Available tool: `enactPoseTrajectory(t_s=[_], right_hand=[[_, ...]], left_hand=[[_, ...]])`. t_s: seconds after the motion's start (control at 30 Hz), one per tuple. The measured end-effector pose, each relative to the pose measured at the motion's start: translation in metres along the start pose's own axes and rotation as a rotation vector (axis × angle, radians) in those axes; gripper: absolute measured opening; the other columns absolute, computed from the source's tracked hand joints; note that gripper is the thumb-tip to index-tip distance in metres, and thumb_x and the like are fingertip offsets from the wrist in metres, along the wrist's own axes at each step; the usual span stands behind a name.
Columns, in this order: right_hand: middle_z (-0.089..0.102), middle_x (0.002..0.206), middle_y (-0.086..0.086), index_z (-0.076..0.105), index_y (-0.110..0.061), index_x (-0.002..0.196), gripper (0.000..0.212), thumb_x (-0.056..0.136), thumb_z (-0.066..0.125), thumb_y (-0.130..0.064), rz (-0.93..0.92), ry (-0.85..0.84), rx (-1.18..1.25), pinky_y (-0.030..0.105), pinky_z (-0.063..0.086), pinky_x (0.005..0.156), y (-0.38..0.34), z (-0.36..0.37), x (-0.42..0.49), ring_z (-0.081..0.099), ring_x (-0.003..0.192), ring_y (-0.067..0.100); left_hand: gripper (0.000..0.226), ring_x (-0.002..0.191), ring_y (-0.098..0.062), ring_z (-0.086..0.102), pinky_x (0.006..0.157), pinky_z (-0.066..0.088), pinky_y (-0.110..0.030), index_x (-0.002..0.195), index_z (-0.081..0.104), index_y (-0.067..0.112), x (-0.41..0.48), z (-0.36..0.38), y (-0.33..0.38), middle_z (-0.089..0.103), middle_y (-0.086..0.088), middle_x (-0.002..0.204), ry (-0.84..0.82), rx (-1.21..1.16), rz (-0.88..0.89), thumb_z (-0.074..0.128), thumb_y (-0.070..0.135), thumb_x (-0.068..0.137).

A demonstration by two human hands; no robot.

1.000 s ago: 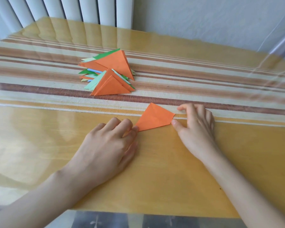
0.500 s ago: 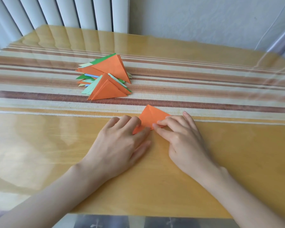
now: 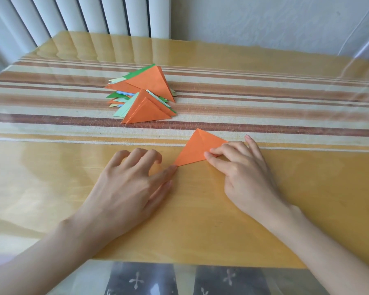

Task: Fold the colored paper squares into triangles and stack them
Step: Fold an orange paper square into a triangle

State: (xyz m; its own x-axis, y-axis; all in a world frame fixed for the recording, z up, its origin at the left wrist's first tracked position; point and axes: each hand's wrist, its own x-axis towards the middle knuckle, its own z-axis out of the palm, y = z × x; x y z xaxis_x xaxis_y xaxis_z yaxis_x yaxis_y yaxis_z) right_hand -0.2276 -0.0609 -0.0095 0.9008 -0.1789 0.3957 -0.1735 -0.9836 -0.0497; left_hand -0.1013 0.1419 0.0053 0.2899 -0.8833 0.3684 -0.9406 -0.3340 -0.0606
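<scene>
While the orange triangle [image 3: 197,149] is lying flat on the table [image 3: 296,188], the right hand [image 3: 243,169] is pinching its 3 o'clock corner, fingers curled together on the paper. The left hand [image 3: 128,184] is resting at 8 o'clock, fingers loosely curled and apart, thumb tip touching the near corner.

Risk: if the pinch is slipping on the glossy cover, the layers are likely skewing and spoiling the crease.

Count: one triangle in work; one pile of folded triangles [image 3: 145,96] sitting at 11 o'clock, its sheets overlapping too closely to number; two hands.

Folded triangle [image 3: 197,149] lies before the stack [image 3: 144,96] — slightly right; both on the table [image 3: 285,188].
</scene>
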Motion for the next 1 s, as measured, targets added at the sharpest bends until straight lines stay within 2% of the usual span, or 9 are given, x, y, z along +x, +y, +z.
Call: enactPoseTrajectory(t_s=[0.2,0.27,0.33,0.43,0.6,0.67,0.77,0.9,1.0], right_hand=[[0.063,0.102,0.004,0.069,-0.010,0.115,0.058,0.071,0.035,0.007,0.016,0.003,0.023,0.051,0.030,0.109,0.000,0.003,-0.001,0.052,0.100,0.023],[0.061,0.101,0.005,0.068,-0.008,0.116,0.058,0.067,0.041,0.010,0.018,-0.005,0.051,0.050,0.032,0.108,0.000,0.002,0.000,0.049,0.098,0.023],[0.058,0.099,0.004,0.068,-0.008,0.115,0.057,0.070,0.036,0.006,0.020,-0.009,0.080,0.045,0.032,0.108,-0.002,0.000,0.001,0.046,0.095,0.023],[0.057,0.097,0.003,0.066,-0.009,0.117,0.055,0.075,0.030,-0.006,-0.007,-0.046,0.178,0.041,0.037,0.100,-0.003,-0.004,0.002,0.046,0.091,0.023],[0.055,0.105,-0.002,0.064,-0.014,0.121,0.031,0.091,0.056,-0.009,0.229,-0.109,0.495,0.006,0.027,0.094,0.038,-0.024,0.023,0.044,0.108,0.015],[0.053,0.106,-0.006,0.067,-0.020,0.109,0.018,0.093,0.059,-0.022,0.343,-0.192,0.503,0.006,0.026,0.093,0.048,-0.026,0.025,0.040,0.111,0.011],[0.053,0.100,-0.009,0.066,-0.025,0.091,0.010,0.091,0.056,-0.023,0.412,-0.203,0.530,0.021,0.030,0.096,0.043,-0.022,0.018,0.039,0.107,0.010],[0.054,0.100,-0.013,0.066,-0.025,0.089,0.018,0.087,0.057,-0.010,0.400,-0.224,0.600,0.005,0.023,0.092,0.035,-0.025,0.005,0.039,0.110,0.006],[0.054,0.103,-0.015,0.066,-0.026,0.096,0.018,0.085,0.060,-0.014,0.264,-0.251,0.629,0.003,0.022,0.093,0.033,-0.029,-0.005,0.039,0.113,0.002]], left_hand=[[0.038,0.086,-0.028,0.056,0.076,0.038,-0.040,0.074,0.071,0.013,0.008,-0.006,0.009,0.063,-0.005,0.097,0.101,-0.021,-0.082,0.043,0.030,0.094],[0.033,0.088,-0.028,0.058,0.077,0.038,-0.038,0.087,0.071,0.011,0.020,-0.001,0.019,0.063,-0.006,0.101,0.094,-0.044,-0.091,0.043,0.030,0.091],[0.035,0.093,-0.027,0.060,0.079,0.038,-0.037,0.102,0.069,0.012,0.030,0.009,0.033,0.064,-0.006,0.109,0.047,-0.065,-0.068,0.044,0.032,0.089],[0.038,0.091,-0.025,0.062,0.079,0.039,-0.036,0.106,0.069,0.012,0.035,0.020,0.044,0.066,-0.003,0.108,-0.009,-0.091,-0.043,0.044,0.034,0.089],[0.039,0.100,-0.021,0.064,0.090,0.047,-0.038,0.110,0.070,0.012,0.033,0.024,0.043,0.067,-0.001,0.111,-0.033,-0.143,-0.051,0.043,0.033,0.090],[0.040,0.106,-0.021,0.065,0.093,0.048,-0.037,0.111,0.069,0.012,0.033,0.025,0.044,0.067,-0.001,0.114,-0.056,-0.185,-0.050,0.042,0.032,0.090],[0.041,0.116,-0.022,0.059,0.102,0.039,-0.035,0.118,0.065,0.012,0.035,0.026,0.040,0.063,-0.001,0.121,-0.098,-0.268,-0.030,0.039,0.030,0.092],[0.038,0.110,-0.023,0.056,0.099,0.037,-0.032,0.122,0.060,0.014,0.043,0.023,0.029,0.058,-0.001,0.116,-0.126,-0.382,0.024,0.040,0.030,0.093],[0.038,0.102,-0.026,0.062,0.090,0.040,-0.025,0.114,0.065,0.015,0.050,0.025,0.024,0.059,-0.002,0.107,-0.121,-0.416,0.014,0.042,0.038,0.094]])
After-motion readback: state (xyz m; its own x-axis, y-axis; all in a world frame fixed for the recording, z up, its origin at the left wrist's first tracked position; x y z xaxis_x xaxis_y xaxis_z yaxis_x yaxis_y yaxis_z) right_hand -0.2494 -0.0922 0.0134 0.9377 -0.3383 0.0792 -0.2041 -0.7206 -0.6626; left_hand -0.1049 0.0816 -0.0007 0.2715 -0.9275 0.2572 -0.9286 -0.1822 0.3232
